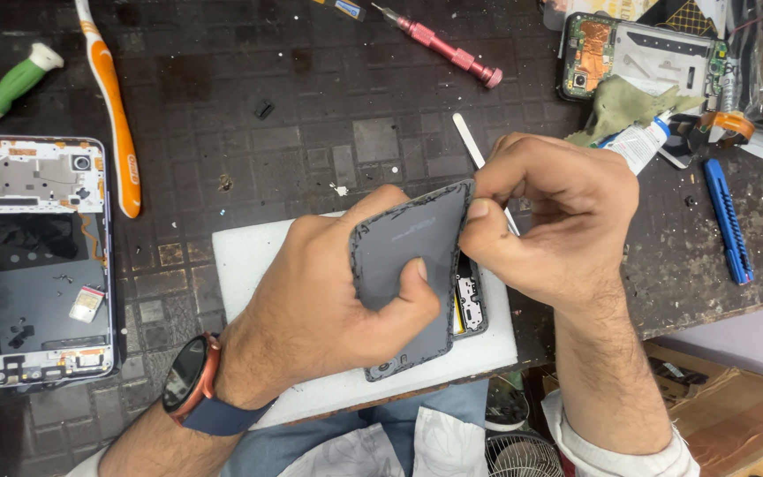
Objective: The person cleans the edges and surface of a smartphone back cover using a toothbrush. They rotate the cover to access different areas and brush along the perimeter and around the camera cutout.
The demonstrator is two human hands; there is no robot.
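My left hand (320,305) grips a dark grey phone back cover (404,256) with glue residue along its edges, thumb pressed on its face. The cover is lifted at an angle off an opened phone (470,305) that lies on a white pad (249,256). My right hand (554,221) pinches the cover's right edge while holding a thin white pry tool (468,140) that sticks out toward the back. A dark watch with an orange rim (189,375) is on my left wrist.
An opened phone body (41,261) lies at the left, an orange toothbrush (115,106) and green-handled tool (2,93) beside it. A pink screwdriver (448,49), another opened phone (642,57), glue tube (642,141) and blue tool (728,221) lie behind and right. Table edge at right.
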